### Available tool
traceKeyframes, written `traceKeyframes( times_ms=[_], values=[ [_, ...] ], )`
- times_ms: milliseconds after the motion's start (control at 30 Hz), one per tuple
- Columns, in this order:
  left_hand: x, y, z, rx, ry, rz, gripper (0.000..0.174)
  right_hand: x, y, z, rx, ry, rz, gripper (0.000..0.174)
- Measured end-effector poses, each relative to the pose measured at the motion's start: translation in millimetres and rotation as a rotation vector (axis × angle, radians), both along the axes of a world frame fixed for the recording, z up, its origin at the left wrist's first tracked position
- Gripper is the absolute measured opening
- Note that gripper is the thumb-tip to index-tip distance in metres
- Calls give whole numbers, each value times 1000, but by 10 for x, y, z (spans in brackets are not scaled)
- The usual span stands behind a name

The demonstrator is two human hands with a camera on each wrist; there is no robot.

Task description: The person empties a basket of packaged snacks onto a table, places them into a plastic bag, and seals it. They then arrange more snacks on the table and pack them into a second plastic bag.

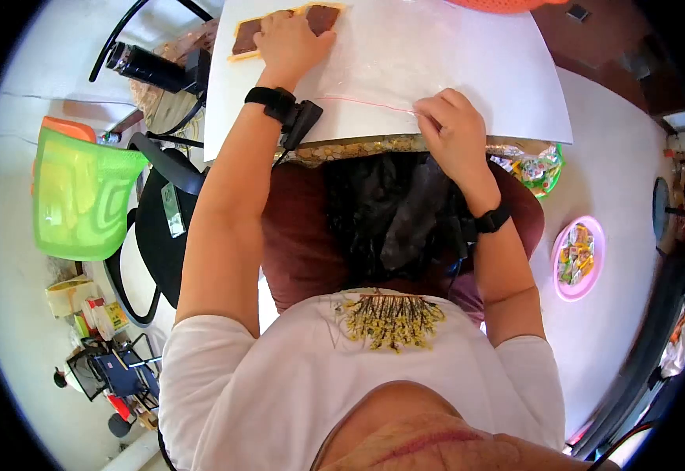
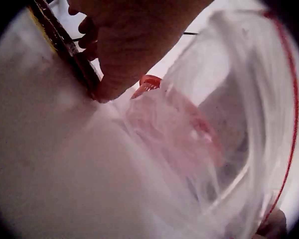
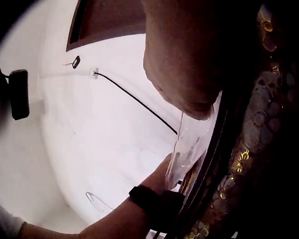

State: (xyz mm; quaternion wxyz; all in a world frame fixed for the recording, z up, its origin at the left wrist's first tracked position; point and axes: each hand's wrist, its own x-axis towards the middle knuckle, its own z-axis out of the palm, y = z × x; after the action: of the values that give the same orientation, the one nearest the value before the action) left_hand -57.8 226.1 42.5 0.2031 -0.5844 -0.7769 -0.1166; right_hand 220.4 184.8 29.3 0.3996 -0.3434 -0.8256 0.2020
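Brown flat pieces with yellow edging [image 1: 323, 20] lie at the far left of the white tabletop [image 1: 507, 86]. Over them spreads my left hand [image 1: 291, 43], thumb out to the side and fingertips on the brown surface; the palm hides their middle. A clear plastic bag [image 2: 239, 99] with a red line along its edge lies across the table in front of that hand. My right hand [image 1: 454, 125] pinches this red-lined edge near the table's front. In the left wrist view the bag's film bulges up, and the left thumb touches the brown edge.
An orange basket [image 1: 507, 4] stands at the table's far edge. Colourful small packets fill a pink basin [image 1: 558, 263] on the floor and a green-rimmed container [image 1: 550, 177] under the table corner. A green chair back [image 1: 83, 196] and a black flask [image 1: 150, 68] are on the left.
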Motion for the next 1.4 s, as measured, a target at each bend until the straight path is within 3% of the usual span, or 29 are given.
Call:
traceKeyframes(
  times_ms=[100,200,400,467,500,533,600,733,800,1000,1233,1333,1400],
  values=[
    [67,-36,81,-24,-16,28,49,34,8,0,-9,34,7,6],
    [4,-29,98,-81,-200,-76,45,55,-16,-6,-18,28,-1,5],
    [28,-305,275,30,-215,-129,43,43,-28,-42,28,55,-16,5],
    [7,-508,396,105,-107,-100,42,41,-23,-62,19,53,-27,5],
    [23,-662,478,116,-258,-116,41,46,-20,-50,43,44,-28,7],
    [-72,-767,458,148,-252,-115,44,48,-32,-49,36,48,-28,7],
    [206,-1152,685,137,-545,-123,40,44,-31,-54,28,57,-31,8],
    [638,-1694,564,95,-1132,-279,37,19,-33,-50,62,50,-47,9],
    [822,-1752,532,-19,-830,-316,39,8,-38,-61,53,61,-30,10],
    [1189,-1491,567,-122,-419,-287,41,-41,-102,90,34,100,16,11],
    [1293,-1285,439,-95,-313,-247,38,-42,-107,107,26,73,113,11],
    [1257,-1174,257,101,-69,-486,40,-71,-115,100,70,90,166,12],
    [1263,-1107,187,83,-106,-507,41,-83,-98,83,92,102,175,12]
  ],
)
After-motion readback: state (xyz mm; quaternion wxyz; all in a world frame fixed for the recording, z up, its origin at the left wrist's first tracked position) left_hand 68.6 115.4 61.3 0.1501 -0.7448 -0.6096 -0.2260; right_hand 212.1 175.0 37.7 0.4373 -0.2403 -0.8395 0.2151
